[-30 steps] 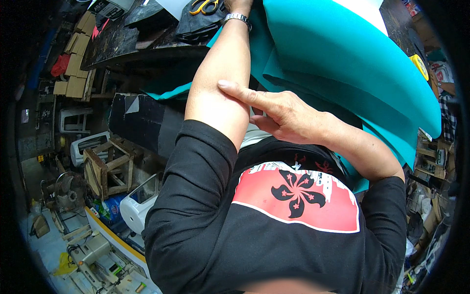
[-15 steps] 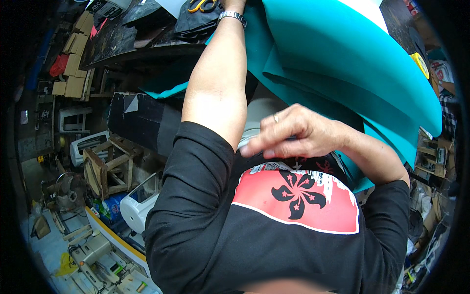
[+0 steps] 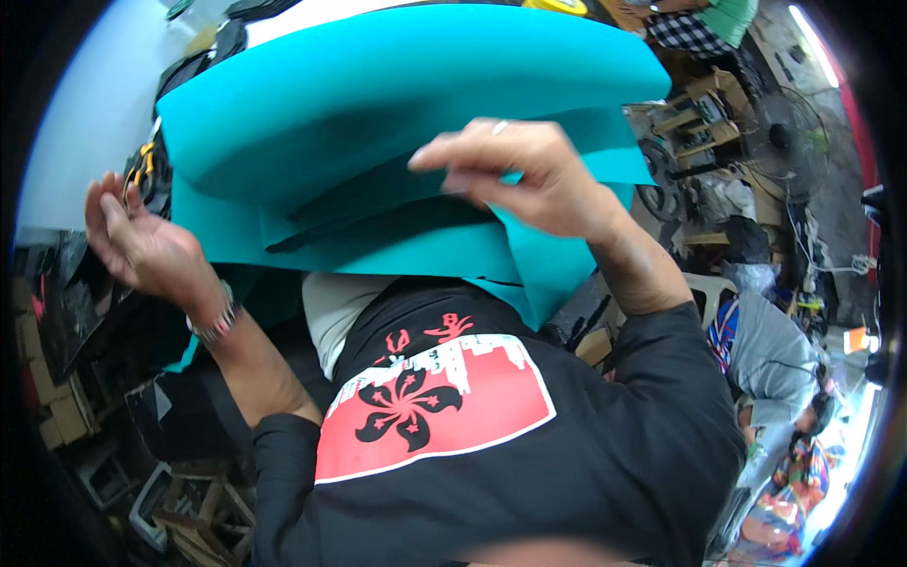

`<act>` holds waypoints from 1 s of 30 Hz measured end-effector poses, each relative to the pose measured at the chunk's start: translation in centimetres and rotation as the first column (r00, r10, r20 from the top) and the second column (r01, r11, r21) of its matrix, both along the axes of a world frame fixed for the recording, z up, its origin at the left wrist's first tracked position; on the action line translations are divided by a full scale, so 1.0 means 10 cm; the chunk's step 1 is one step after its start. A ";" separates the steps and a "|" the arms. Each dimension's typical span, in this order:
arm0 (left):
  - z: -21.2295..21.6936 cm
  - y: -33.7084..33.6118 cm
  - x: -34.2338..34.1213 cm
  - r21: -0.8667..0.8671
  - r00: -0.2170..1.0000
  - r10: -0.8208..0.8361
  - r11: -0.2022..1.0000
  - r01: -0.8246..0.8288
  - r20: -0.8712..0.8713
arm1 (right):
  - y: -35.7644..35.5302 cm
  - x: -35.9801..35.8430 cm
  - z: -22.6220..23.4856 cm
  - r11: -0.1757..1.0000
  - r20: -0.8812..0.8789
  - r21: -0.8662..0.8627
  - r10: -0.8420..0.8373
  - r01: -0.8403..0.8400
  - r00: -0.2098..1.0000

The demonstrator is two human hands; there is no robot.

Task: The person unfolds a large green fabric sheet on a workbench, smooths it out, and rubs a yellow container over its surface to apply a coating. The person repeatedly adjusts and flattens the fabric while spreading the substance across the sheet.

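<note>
A large smooth teal sheet (image 3: pixel 397 71), its material not clear, drapes over the table edge toward my lap in a broad curl with a folded, shadowed underside. Over its right half my right hand (image 3: pixel 524 170) hovers, fingers loosely stretched and slightly blurred, with nothing visible in them. At the sheet's left edge my left hand (image 3: pixel 146 241) is raised, palm turned up, fingers bent but apart from the thumb. Just beyond its fingertips lie scissors with orange handles (image 3: pixel 144 168), partly hidden; I see no grip on them.
A yellow round object (image 3: pixel 557 7) sits beyond the sheet. To the right stand a fan (image 3: pixel 780 134) and cluttered shelving; another person's checked garment (image 3: pixel 682 34) shows at the far right. Wooden frames (image 3: pixel 203 515) and white stools are at the lower left.
The view has swung to the right. My left hand, formerly reaching far over the table, is now back beside the sheet's left edge. My right hand has risen from my chest over the sheet.
</note>
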State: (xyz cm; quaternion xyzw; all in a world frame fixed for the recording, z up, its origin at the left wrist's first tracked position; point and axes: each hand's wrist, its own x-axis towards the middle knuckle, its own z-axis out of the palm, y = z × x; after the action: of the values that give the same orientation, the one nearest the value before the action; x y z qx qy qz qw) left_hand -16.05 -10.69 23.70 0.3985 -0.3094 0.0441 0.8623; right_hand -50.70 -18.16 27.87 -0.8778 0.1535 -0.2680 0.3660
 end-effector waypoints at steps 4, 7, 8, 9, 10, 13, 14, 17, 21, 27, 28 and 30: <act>-0.03 0.17 -0.67 0.312 0.896 -0.276 0.935 0.167 0.347 | -0.38 -0.61 0.08 0.916 0.095 0.061 -0.400 0.395 0.912; -0.07 0.16 -1.00 0.523 0.761 -0.534 0.796 0.305 0.368 | -0.87 -1.03 0.10 0.854 0.232 0.081 -0.517 0.513 0.824; -0.08 0.15 -1.09 0.555 0.724 -0.604 0.747 0.367 0.333 | -1.08 -1.16 0.09 0.827 0.254 0.126 -0.561 0.548 0.788; -0.10 0.15 -1.17 0.584 0.685 -0.661 0.699 0.413 0.306 | -1.30 -1.29 0.08 0.795 0.221 0.052 -0.599 0.604 0.770; -0.10 0.13 -1.23 0.615 0.644 -0.684 0.681 0.398 0.342 | -1.54 -1.40 0.05 0.751 0.195 0.013 -0.649 0.660 0.735; -0.12 0.11 -1.35 0.712 0.529 -0.742 0.625 0.322 0.412 | -2.38 -1.61 0.05 0.688 -0.075 -0.193 -0.721 0.699 0.689; -0.13 0.12 -1.38 0.745 0.500 -0.763 0.597 0.299 0.410 | -2.68 -1.55 -0.02 0.665 -0.060 -0.349 -0.719 0.660 0.693; -0.16 0.20 -1.45 0.814 0.446 -0.797 0.538 0.217 0.408 | -3.28 -1.37 -0.20 0.631 -0.152 -0.531 -0.727 0.565 0.670; -0.18 0.36 -1.44 0.853 0.452 -0.807 0.495 0.167 0.380 | -3.54 -0.98 -0.40 0.717 -0.544 -0.334 -0.677 0.611 0.496; -0.01 0.45 -1.38 0.862 0.503 -0.809 0.458 0.219 0.302 | -3.35 -0.77 -0.62 0.546 -0.498 -0.386 -0.802 0.744 0.331; 0.04 0.42 -1.37 0.852 0.492 -0.810 0.473 0.225 0.320 | -3.34 -0.79 -0.64 0.539 -0.485 -0.395 -0.810 0.744 0.330; 0.14 0.28 -1.35 0.820 0.454 -0.802 0.525 0.226 0.388 | -3.35 -0.81 -0.66 0.515 -0.433 -0.401 -0.835 0.757 0.339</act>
State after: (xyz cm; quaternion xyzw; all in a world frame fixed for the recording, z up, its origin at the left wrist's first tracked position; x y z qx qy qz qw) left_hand -29.53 -7.86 25.07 0.4957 -0.7356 -0.2016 0.4154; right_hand -58.83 -51.71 21.31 -0.7461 0.6475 -0.1407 0.0649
